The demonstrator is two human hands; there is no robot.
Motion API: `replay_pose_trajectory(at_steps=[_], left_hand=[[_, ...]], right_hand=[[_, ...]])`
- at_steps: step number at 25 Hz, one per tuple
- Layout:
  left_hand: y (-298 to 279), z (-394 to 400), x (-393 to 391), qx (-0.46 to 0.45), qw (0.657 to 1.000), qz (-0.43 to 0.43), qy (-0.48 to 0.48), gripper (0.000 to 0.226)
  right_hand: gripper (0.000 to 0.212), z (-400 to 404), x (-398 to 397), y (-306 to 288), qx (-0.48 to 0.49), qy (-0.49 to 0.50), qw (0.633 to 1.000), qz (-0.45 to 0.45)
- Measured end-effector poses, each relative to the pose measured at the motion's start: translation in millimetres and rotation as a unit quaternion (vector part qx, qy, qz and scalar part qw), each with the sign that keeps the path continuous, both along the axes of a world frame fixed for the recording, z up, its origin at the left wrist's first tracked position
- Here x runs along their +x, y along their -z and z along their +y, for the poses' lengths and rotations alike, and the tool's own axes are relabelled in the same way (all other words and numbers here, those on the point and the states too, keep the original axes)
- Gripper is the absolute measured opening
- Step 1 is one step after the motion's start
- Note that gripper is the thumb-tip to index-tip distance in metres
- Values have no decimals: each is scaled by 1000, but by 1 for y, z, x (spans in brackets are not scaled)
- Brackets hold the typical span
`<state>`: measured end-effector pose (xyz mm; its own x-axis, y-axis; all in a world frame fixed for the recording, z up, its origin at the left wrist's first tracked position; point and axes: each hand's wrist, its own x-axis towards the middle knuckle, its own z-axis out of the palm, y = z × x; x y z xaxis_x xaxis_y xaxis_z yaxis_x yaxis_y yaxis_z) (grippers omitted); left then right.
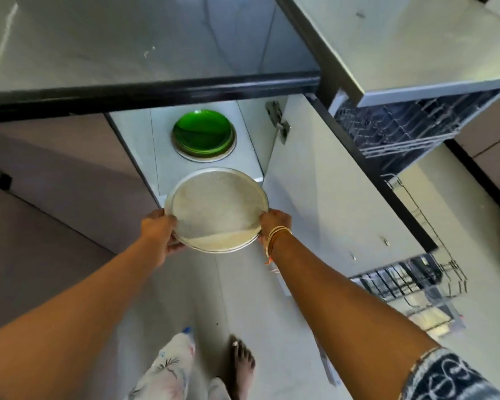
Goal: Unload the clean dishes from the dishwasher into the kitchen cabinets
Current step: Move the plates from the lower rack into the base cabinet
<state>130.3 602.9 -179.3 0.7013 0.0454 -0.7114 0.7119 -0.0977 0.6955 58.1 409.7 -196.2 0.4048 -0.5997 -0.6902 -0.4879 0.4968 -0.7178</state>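
Note:
I hold a round steel plate (215, 210) level in front of an open lower cabinet (162, 145). My left hand (159, 230) grips its left rim and my right hand (273, 223) grips its right rim. Inside the cabinet, a stack of green plates (203, 134) rests on a larger steel plate (205, 157) on the shelf, just beyond the plate I hold. The dishwasher (393, 131) stands open to the right, its upper rack pulled out.
The open cabinet door (329, 192) stands between the cabinet and the dishwasher. A lower dishwasher rack (410, 287) with items sits at the right. The dark countertop edge (156, 90) overhangs the cabinet. My bare feet are on the pale floor (243, 298) below.

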Motion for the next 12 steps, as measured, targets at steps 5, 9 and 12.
replay_pose_trajectory(at_steps=[5,9,12], left_hand=[[6,-31,60,-78,996,18,-28,22],[37,-42,106,-136,990,-33,-32,19],[63,-48,146,-159,983,-71,-54,18]], right_hand=[[34,-17,92,8,54,33,997,-54],[19,-22,149,24,79,63,985,-136],[15,-25,188,46,75,52,980,-178]])
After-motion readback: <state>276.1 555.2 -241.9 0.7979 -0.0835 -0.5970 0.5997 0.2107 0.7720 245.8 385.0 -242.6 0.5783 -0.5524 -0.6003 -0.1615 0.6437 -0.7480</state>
